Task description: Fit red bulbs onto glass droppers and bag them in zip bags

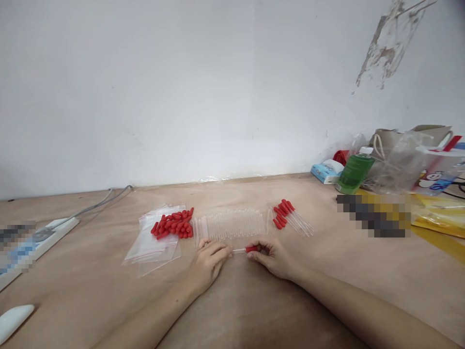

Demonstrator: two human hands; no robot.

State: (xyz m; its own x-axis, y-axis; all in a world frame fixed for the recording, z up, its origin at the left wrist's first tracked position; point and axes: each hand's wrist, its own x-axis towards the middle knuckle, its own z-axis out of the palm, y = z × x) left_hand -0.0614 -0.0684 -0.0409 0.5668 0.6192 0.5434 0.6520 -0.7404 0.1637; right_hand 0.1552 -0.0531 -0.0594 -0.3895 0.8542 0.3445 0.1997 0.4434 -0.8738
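My left hand (211,259) pinches one end of a clear glass dropper tube (239,251). On the tube's other end sits a red rubber bulb (251,249), gripped by the fingers of my right hand (271,257); how deep the tube goes in is hidden. Just beyond both hands lies a row of bare glass tubes (232,224). To the left, a pile of loose red bulbs (173,224) rests on clear zip bags (145,245). Several droppers with red bulbs fitted (290,213) lie together on the right.
At the back right stand a green bottle (355,169), a blue tissue pack (327,172) and a clear plastic bag (394,167). Yellow plastic (439,213) lies at the right edge. A power strip (54,235) with a grey cable and a white object (14,321) are on the left.
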